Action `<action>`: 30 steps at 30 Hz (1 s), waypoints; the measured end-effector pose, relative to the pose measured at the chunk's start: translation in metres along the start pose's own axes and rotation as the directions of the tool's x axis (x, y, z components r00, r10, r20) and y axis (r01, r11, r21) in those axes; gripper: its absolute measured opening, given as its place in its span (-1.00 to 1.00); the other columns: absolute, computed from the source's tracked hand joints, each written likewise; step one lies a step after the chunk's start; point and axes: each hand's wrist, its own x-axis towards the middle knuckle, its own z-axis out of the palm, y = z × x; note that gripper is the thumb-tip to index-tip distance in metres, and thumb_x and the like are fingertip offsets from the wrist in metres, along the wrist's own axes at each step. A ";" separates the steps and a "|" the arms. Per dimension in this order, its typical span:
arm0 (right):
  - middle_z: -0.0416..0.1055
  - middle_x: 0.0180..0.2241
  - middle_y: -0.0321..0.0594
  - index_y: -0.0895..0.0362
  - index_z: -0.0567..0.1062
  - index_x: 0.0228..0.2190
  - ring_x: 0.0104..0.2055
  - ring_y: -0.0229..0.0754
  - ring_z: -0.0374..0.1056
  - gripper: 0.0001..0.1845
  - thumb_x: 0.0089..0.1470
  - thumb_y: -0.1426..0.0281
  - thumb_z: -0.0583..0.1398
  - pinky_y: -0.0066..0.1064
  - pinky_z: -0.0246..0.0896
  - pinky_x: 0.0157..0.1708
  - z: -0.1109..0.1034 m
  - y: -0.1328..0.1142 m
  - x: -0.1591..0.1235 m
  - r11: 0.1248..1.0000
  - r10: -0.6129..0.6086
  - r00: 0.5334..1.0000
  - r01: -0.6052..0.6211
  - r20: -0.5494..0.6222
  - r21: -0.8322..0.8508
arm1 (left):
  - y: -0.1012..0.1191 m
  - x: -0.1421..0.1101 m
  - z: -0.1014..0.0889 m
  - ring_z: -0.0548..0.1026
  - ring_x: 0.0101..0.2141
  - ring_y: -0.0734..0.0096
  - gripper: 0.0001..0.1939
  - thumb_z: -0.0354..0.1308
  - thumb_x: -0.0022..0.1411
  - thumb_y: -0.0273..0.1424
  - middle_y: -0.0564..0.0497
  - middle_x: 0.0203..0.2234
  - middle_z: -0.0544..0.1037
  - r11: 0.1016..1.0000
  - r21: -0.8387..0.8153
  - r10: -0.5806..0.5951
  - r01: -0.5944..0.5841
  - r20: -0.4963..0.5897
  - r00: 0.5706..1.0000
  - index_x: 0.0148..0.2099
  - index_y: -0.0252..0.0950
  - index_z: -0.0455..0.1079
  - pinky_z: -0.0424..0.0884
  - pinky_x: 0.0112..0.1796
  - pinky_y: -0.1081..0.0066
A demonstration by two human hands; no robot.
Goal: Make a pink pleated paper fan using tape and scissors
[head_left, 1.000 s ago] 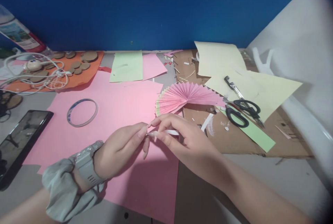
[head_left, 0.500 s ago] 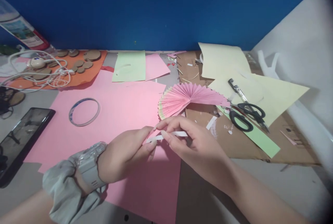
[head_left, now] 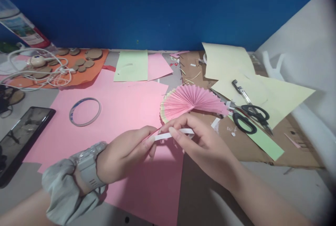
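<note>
Between my two hands stretches a narrow white strip [head_left: 163, 136], which looks like tape or its backing. My left hand [head_left: 128, 150] pinches its left end together with a small piece of pink paper, mostly hidden by the fingers. Thumb and fingers of my right hand [head_left: 195, 136] are closed on the strip farther along, and its free end curls inside that hand. Just beyond the fingers lies a pleated paper fan [head_left: 193, 98], pink with a pale yellow-green edge at its left. Large pink sheets [head_left: 123, 110] lie beneath my hands.
On cardboard [head_left: 225, 147] at right lie black-handled scissors [head_left: 245, 128], a pen [head_left: 244, 94], a green strip [head_left: 267, 145] and pale yellow sheets [head_left: 278, 93]. A tape roll [head_left: 71, 114] and phone [head_left: 26, 138] are at left. White cable [head_left: 39, 75] tangles near a bottle [head_left: 25, 29].
My right hand has shifted slightly right along the white strip. More of the strip shows between the hands, and its right end now bends into a curl.
</note>
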 end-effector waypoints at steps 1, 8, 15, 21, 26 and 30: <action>0.37 -0.39 -0.38 0.06 0.30 -0.45 -0.32 -0.30 0.31 -0.81 0.15 0.25 0.08 -0.51 0.12 -0.45 -0.001 0.001 0.000 1.000 -0.006 1.000 0.006 -0.008 -0.005 | 0.000 0.000 0.001 0.30 -0.48 0.47 -0.65 -0.27 0.35 -0.21 0.06 -0.52 0.37 0.999 -0.047 0.003 -0.004 -0.025 1.000 -0.23 -0.29 0.26 0.23 -0.38 0.42; 0.34 -0.44 -0.36 0.09 0.34 -0.43 -0.39 -0.31 0.25 -0.83 0.14 0.27 0.09 -0.49 0.09 -0.40 -0.008 0.001 0.001 0.999 -0.023 0.998 0.022 0.055 0.024 | 0.000 0.001 0.003 0.32 -0.48 0.45 -0.63 -0.26 0.36 -0.23 0.02 -0.51 0.39 0.969 -0.247 -0.027 -0.002 -0.113 0.993 -0.29 -0.32 0.28 0.26 -0.38 0.40; 0.36 -0.45 -0.37 0.10 0.32 -0.45 -0.37 -0.33 0.30 -0.80 0.13 0.25 0.11 -0.51 0.15 -0.36 -0.002 0.000 0.001 0.983 0.008 0.994 -0.028 0.107 0.183 | 0.000 0.002 0.004 0.30 -0.48 0.47 -0.62 -0.26 0.36 -0.23 0.01 -0.49 0.36 0.952 -0.304 0.001 -0.031 -0.099 0.995 -0.23 -0.33 0.30 0.25 -0.40 0.41; 0.37 -0.43 -0.33 0.11 0.34 -0.41 -0.36 -0.30 0.30 -0.82 0.14 0.26 0.09 -0.49 0.17 -0.36 -0.002 -0.001 0.000 0.983 0.013 0.978 -0.050 0.208 0.174 | 0.003 0.003 0.002 0.30 -0.46 0.47 -0.63 -0.25 0.36 -0.24 0.02 -0.47 0.37 0.976 -0.218 0.005 -0.027 -0.101 0.995 -0.30 -0.32 0.28 0.25 -0.37 0.41; 0.39 -0.37 -0.30 0.11 0.38 -0.35 -0.33 -0.30 0.30 -0.87 0.15 0.35 0.06 -0.48 0.17 -0.31 -0.001 -0.002 -0.001 0.983 -0.027 0.966 -0.020 0.258 0.181 | 0.008 0.003 0.000 0.28 -0.49 0.51 -0.65 -0.23 0.36 -0.26 0.05 -0.50 0.36 0.986 -0.167 0.001 -0.021 -0.120 0.993 -0.31 -0.31 0.28 0.23 -0.42 0.48; 0.36 -0.42 -0.31 0.11 0.35 -0.40 -0.37 -0.29 0.27 -0.84 0.13 0.29 0.08 -0.47 0.15 -0.35 -0.001 0.000 0.000 0.991 -0.010 0.983 -0.015 0.182 0.137 | 0.005 0.003 0.001 0.25 -0.51 0.49 -0.60 -0.26 0.36 -0.23 0.03 -0.53 0.35 0.986 -0.168 -0.019 -0.005 -0.143 0.989 -0.34 -0.34 0.29 0.22 -0.43 0.44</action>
